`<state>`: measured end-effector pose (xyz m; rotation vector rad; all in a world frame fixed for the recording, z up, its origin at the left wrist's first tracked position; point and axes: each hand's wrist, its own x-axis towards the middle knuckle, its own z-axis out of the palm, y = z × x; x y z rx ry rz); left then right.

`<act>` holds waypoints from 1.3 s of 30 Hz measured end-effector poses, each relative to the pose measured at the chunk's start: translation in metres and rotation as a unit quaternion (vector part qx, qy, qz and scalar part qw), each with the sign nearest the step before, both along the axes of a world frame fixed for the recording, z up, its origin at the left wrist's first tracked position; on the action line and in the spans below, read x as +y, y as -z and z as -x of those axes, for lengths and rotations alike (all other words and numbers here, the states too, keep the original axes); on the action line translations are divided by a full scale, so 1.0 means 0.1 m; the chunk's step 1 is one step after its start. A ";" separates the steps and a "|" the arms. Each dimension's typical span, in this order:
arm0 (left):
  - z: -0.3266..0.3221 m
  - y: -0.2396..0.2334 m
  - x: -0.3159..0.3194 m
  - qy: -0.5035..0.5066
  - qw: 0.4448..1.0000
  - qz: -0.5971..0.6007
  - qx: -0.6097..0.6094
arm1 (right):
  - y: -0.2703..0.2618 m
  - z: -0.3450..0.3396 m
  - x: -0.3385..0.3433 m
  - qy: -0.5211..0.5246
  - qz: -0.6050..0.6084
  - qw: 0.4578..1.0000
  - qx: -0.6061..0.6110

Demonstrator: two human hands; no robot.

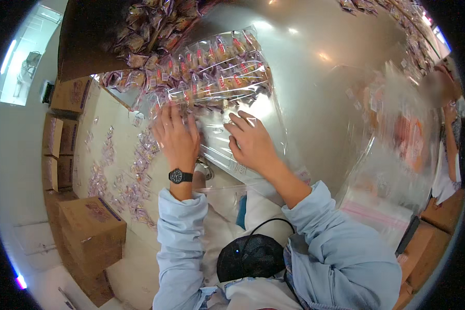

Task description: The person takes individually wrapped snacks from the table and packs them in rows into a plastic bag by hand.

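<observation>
A large clear plastic bag (232, 164) lies on the metal table before me, its near edge hanging towards my lap. Rows of small wrapped packets (223, 83), with purple and red print, fill its far part. My left hand (174, 133), with a black watch on the wrist, rests palm down at the near left edge of these rows. It touches the plastic, and its fingertips are partly lost against the packets. To the right, my right hand (252, 141) is spread over the bag's flatter near part, fingers apart, holding nothing that I can see.
A heap of loose packets (151, 31) lies at the far left by a dark panel. Clear bags (379, 197) are stacked on the right. Packets (137, 170) litter the floor near cardboard boxes (93, 224). Another person (451, 143) is at the far right.
</observation>
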<state>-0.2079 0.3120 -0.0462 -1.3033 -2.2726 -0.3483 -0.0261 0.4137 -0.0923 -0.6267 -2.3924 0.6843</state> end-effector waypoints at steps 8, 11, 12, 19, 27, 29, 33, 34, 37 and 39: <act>0.00 0.22 -0.01 -0.036 0.996 -0.075 0.031 | 0.03 0.02 -0.01 -0.021 0.028 0.999 0.012; 0.01 0.18 0.00 -0.047 0.996 -0.068 0.044 | -0.01 0.00 0.02 -0.005 -0.003 0.998 0.055; 0.00 0.22 -0.02 -0.034 0.995 -0.097 0.005 | 0.01 0.00 0.02 -0.001 0.000 0.998 0.058; -0.04 0.21 -0.02 -0.055 0.996 -0.048 0.047 | 0.00 0.00 0.01 -0.014 0.025 0.998 0.051; -0.11 0.11 0.19 -0.101 0.995 -0.007 0.011 | 0.02 0.00 -0.03 -0.004 -0.005 0.998 0.061; -0.04 0.12 0.21 -0.097 0.995 -0.005 0.012 | -0.02 0.00 -0.02 -0.021 0.051 0.998 0.033; -0.04 0.08 0.25 -0.085 0.996 0.014 0.002 | -0.05 0.00 0.00 -0.017 0.029 0.998 0.046; -0.03 0.10 0.25 -0.086 0.996 0.015 -0.003 | -0.08 0.00 -0.02 -0.019 0.044 0.999 0.003; 0.04 0.10 0.24 -0.073 0.997 0.021 0.031 | -0.07 0.02 -0.01 -0.014 0.027 1.000 0.000; 0.07 0.09 0.27 -0.077 0.996 0.029 0.019 | -0.07 0.03 0.00 -0.005 -0.011 0.999 0.043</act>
